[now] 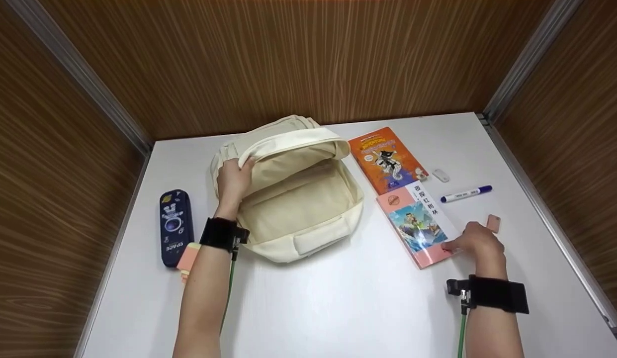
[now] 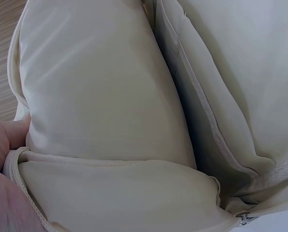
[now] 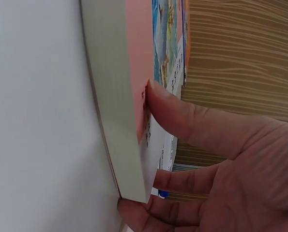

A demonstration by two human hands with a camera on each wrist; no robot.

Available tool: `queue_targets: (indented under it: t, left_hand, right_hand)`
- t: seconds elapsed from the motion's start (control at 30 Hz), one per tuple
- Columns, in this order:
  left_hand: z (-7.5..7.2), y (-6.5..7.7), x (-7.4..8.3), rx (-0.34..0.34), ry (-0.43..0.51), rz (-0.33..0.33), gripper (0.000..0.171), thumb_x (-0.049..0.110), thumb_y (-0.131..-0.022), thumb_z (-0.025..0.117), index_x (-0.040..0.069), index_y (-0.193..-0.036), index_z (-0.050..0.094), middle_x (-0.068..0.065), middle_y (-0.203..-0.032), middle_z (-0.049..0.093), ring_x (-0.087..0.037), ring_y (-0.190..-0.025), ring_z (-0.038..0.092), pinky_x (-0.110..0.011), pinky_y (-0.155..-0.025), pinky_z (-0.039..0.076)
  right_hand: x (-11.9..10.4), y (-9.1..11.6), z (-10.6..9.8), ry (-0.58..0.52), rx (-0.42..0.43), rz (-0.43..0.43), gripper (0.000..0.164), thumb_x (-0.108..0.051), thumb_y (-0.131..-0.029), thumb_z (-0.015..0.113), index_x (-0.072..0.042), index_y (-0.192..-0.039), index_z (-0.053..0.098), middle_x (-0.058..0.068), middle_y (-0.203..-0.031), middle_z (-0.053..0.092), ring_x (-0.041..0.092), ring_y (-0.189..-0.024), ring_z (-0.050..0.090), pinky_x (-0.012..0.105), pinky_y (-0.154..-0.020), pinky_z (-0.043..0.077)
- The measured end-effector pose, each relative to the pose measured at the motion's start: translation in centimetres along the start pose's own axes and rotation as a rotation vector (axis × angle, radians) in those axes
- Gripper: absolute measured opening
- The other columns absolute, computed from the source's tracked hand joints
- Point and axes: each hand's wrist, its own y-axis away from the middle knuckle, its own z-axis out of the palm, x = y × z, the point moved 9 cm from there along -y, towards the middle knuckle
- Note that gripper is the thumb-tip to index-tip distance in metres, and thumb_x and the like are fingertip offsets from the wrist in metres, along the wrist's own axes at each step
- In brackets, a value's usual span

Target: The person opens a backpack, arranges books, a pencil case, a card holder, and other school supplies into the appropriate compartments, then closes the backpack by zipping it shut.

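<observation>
A cream backpack (image 1: 298,209) lies unzipped on the white table, its main compartment gaping toward me. My left hand (image 1: 234,180) grips the edge of its raised front panel, thumb on one side; the left wrist view shows the pale lining (image 2: 100,87) and a zipper pull (image 2: 243,218). On the right, my right hand (image 1: 480,243) holds the near corner of a pink-and-white paperback book (image 1: 417,226). In the right wrist view the thumb (image 3: 182,113) presses on the cover while fingertips curl at the lower edge of the thick page block (image 3: 112,106).
An orange book (image 1: 383,154) lies partly beneath the pink one. Beyond are a white eraser-like piece (image 1: 441,175), a blue-capped marker (image 1: 466,194) and a small pink block (image 1: 493,223). A navy pencil case (image 1: 175,226) and sticky notes (image 1: 188,256) sit left. Wood-grain panels (image 1: 288,59) enclose the table.
</observation>
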Motion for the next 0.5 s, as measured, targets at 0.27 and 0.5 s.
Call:
queue_targets:
  t: [0.27, 0.5]
  left_hand:
    - [0.14, -0.01, -0.13, -0.008, 0.007, -0.009, 0.045, 0.045, -0.097, 0.058, 0.002, -0.095, 0.067, -0.019, -0.093, 0.068, -0.032, -0.080, 0.058, -0.051, -0.075, 0.046]
    - [0.14, 0.07, -0.10, -0.012, 0.012, -0.015, 0.044, 0.047, -0.097, 0.058, 0.006, -0.080, 0.061, -0.014, -0.082, 0.063, -0.029, -0.073, 0.055, -0.046, -0.068, 0.045]
  right_hand:
    - [0.04, 0.16, 0.13, 0.001, -0.023, -0.010, 0.097, -0.042, -0.074, 0.082, 0.025, -0.126, 0.036, 0.037, -0.108, 0.048, 0.044, -0.095, 0.047, 0.055, -0.078, 0.043]
    - [-0.13, 0.14, 0.34, 0.004, -0.054, -0.049, 0.093, -0.044, -0.074, 0.082, 0.026, -0.119, 0.041, 0.032, -0.101, 0.050, 0.042, -0.093, 0.048, 0.053, -0.080, 0.044]
